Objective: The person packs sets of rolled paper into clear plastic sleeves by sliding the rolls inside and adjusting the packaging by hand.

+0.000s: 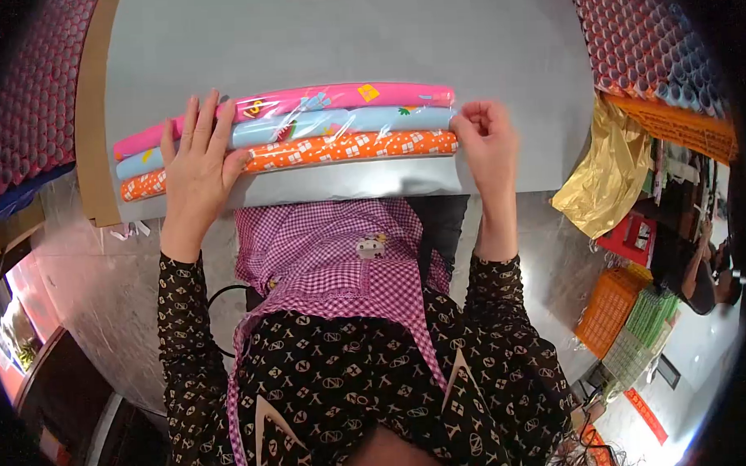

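Observation:
Three rolls lie side by side across the grey table (342,45) under shiny clear film: a pink roll (303,100) at the back, a light blue roll (320,126) in the middle and an orange roll with white patterns (345,150) nearest me. My left hand (199,153) lies flat over the left part of the rolls, its fingers spread. At their right end my right hand (489,134) has its fingers curled and pinched at the edge of the film beside the blue and orange rolls. What the pinch holds is too small to make out.
Stacked rolls stand at the left (31,97) and at the right (654,42), the latter above an orange crate (673,124). Gold foil (605,175) hangs at the table's right edge. More crates (610,307) and another person (699,275) are at the lower right.

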`<state>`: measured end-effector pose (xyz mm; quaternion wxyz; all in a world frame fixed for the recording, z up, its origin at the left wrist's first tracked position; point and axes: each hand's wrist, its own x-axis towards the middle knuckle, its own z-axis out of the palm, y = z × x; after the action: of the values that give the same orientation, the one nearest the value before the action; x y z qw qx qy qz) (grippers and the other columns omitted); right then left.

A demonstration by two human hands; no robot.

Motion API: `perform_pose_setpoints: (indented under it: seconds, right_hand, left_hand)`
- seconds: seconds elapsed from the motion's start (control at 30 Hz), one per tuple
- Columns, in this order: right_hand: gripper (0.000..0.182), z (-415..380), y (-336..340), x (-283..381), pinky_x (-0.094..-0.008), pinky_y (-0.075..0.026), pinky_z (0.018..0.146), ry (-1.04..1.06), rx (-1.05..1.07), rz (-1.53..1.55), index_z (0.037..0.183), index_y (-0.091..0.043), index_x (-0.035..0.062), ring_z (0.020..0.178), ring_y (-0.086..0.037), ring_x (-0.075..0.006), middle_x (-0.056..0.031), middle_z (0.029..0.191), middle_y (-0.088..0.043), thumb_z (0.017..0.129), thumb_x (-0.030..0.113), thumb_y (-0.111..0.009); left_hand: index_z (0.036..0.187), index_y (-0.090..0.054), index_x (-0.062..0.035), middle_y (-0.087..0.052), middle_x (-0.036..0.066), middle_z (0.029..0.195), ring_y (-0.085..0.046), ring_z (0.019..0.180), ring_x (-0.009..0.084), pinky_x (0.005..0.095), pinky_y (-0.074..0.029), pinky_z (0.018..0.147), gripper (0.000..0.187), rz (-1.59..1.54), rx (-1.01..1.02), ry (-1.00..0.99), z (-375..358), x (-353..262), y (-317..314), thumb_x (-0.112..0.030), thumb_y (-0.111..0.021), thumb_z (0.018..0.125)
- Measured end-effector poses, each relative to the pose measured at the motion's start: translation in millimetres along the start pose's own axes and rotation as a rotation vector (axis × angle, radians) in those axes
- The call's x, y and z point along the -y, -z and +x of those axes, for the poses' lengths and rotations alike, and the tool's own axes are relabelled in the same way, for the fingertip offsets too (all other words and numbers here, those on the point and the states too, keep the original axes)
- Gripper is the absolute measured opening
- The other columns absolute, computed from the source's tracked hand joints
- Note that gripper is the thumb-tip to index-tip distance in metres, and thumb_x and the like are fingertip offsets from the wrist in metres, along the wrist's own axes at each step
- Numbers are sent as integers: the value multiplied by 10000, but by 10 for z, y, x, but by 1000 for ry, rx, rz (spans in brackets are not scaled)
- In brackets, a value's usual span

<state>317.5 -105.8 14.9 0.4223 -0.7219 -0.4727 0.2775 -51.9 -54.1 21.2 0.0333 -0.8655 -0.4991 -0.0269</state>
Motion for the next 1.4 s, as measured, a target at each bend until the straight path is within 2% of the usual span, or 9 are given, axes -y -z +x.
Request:
perform_pose_setpoints:
  seconds: [0.23,0.53,0.8,1.03,1.4]
  right_hand:
    - [246,54,0,-65,-211,-461,636,-81,96,39,1063,-578,-20,704,-569,-60,-19,801,-630,839,22,-672]
    - [231,145,41,-76,-201,-441,613,-129,159,139,1055,-566,-18,694,-538,-48,11,788,-583,842,9,-652]
    - [239,219,77,-54,-199,-419,616,-264,199,109,1063,-561,-8,694,-523,-50,6,785,-587,840,13,-645]
    - [261,235,85,-181,-219,-441,676,-227,204,134,1090,-556,-4,725,-552,-71,-7,794,-602,847,7,-650]
    - [206,260,65,-286,-196,-375,589,-111,201,117,1059,-558,16,660,-466,-30,52,732,-525,871,27,-642]
  left_hand:
    - [1446,-448,-134,-400,80,1527,-349,1421,288,547,-227,1144,649,-33,-18,9,10,-10,8,-422,-596,885]
    - [1443,-456,-144,-402,73,1527,-354,1419,294,559,-224,1146,640,-49,-33,0,14,-4,-10,-445,-586,893]
    - [1440,-463,-152,-414,75,1517,-367,1410,290,556,-239,1141,643,-73,-45,-4,61,1,1,-440,-599,882]
    - [1399,-505,-140,-462,89,1471,-409,1379,293,556,-265,1124,623,-60,-73,12,56,22,-48,-426,-629,860]
    - [1395,-490,-121,-436,117,1481,-375,1394,312,565,-274,1118,585,-58,-138,-45,65,29,-81,-448,-561,915]
